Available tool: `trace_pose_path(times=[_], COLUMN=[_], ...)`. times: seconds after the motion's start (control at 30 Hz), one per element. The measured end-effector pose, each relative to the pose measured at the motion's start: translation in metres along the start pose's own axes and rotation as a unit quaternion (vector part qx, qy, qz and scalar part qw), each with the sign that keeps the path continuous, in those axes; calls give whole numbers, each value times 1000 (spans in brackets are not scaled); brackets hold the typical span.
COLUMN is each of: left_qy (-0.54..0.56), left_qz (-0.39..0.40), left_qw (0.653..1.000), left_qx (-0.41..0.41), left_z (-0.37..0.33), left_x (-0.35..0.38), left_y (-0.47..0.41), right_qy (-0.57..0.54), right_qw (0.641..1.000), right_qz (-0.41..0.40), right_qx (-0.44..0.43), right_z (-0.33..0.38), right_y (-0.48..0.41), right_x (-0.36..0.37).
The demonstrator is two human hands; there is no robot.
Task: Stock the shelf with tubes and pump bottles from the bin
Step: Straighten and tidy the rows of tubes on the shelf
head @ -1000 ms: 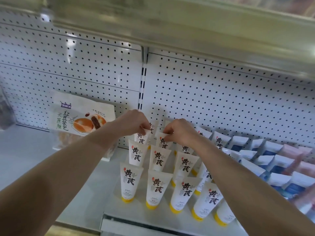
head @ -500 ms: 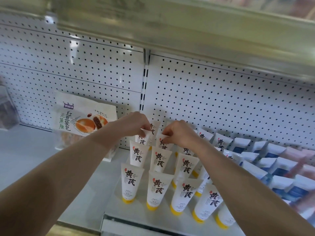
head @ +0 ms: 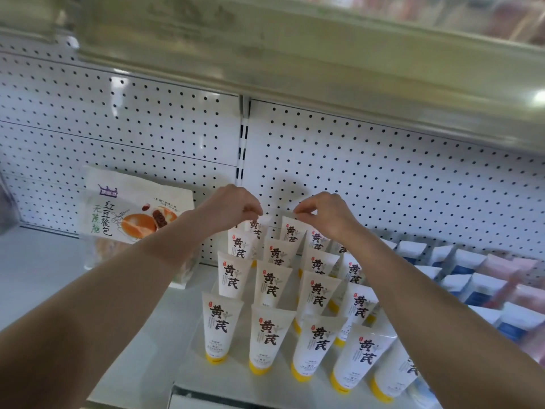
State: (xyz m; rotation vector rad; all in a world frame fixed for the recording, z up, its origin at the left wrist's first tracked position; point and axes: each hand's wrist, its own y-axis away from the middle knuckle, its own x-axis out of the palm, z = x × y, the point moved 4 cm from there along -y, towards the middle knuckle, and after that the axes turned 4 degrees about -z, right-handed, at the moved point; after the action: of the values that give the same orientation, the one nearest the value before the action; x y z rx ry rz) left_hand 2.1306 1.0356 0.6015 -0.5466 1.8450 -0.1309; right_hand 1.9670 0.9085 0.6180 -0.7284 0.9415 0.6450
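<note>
Presently, item one: my left grip (head: 233, 206), clenched in a pinch on the crimped top of the back-left tube (head: 256, 228), which stands at the rear of the block, close to the pegboard (head: 383, 172). Item two: my right grip (head: 324, 214), likewise pinching the top edge of the back-right tube (head: 290, 233), just beside the first. Stock in place: white tubes (head: 222, 329) with yellow caps, standing cap-down in several rows from the front lip to the back, labels facing out. To their right are blue-and-white tubes (head: 483, 287) and pink tubes (head: 507, 267), both blurred, in leaning ranks. Judged progress: well along for tubes. The two in my grips look like the rear pair of this block, and what is left for them is to seat them upright and let go. No pump bottles show anywhere, and the bin is out of view, so I cannot tell what it holds. Surface: pale, glossy shelf (head: 132, 335). One snack bag (head: 132, 214) leans against the pegboard at left, near the tubes. Room: white perforated back panels with a slotted upright (head: 243, 137) between them; an upper shelf (head: 295, 63) overhangs close above, blurred.
</note>
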Motion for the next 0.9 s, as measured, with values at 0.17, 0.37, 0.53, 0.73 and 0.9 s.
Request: trace_pose_path(times=[0.17, 0.37, 0.53, 0.73, 0.9], left_qy=[2, -32, -84, -85, -86], left_qz=[23, 62, 84, 65, 66], left_qw=[1000, 998, 993, 994, 994], left_qx=[-16, 5, 24, 22, 16], left_z=[1, 2, 11, 14, 18], left_x=[9, 22, 33, 35, 30], left_y=[-14, -28, -34, -33, -31], right_qy=[38, 67, 85, 79, 53], right_qw=[999, 994, 991, 994, 996], right_qz=[16, 83, 99, 71, 74], right_qx=[12, 15, 16, 30, 26], right_z=[-9, -12, -12, -10, -5], right_y=[-9, -21, -27, -28, -28], right_x=[1, 18, 31, 35, 40])
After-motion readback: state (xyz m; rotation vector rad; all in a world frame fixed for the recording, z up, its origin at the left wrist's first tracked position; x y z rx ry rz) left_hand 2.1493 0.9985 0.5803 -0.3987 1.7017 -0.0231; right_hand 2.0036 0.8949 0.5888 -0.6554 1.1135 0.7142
